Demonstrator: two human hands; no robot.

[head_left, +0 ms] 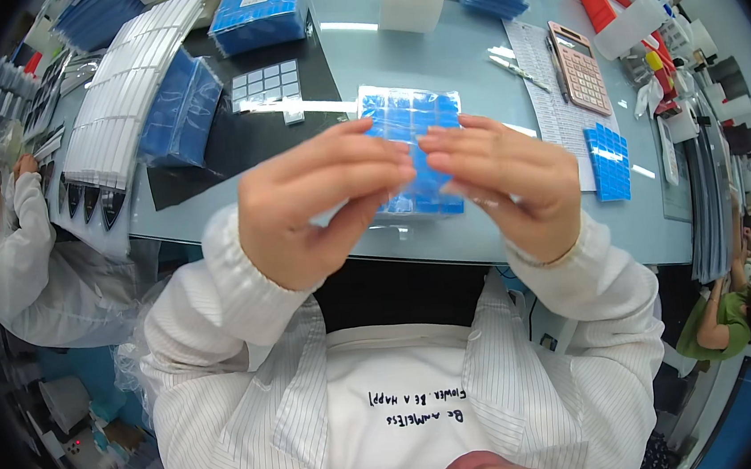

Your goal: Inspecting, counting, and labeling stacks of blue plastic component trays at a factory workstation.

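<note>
A block of blue gridded sheets in clear plastic film [384, 125] lies on the table in front of me. Both hands are above it and cover its middle. My left hand [322, 190] comes in from the left, thumb and fingertips drawn together in a pinch. Opposite it, my right hand [509, 174] is bent the same way, its fingertips close to those of the left. A shiny, see-through patch shows near the right thumb. Whatever the fingertips grip is too small or blurred to make out.
Left of the block are a grey gridded sheet [266, 85] on a black mat [197, 180], wrapped blue blocks [260, 21] and long white strips [119, 105]. To the right lie a pink calculator [579, 69], a pen [518, 73] and small blue sheets [609, 163]. A co-worker [33, 251] sits at left.
</note>
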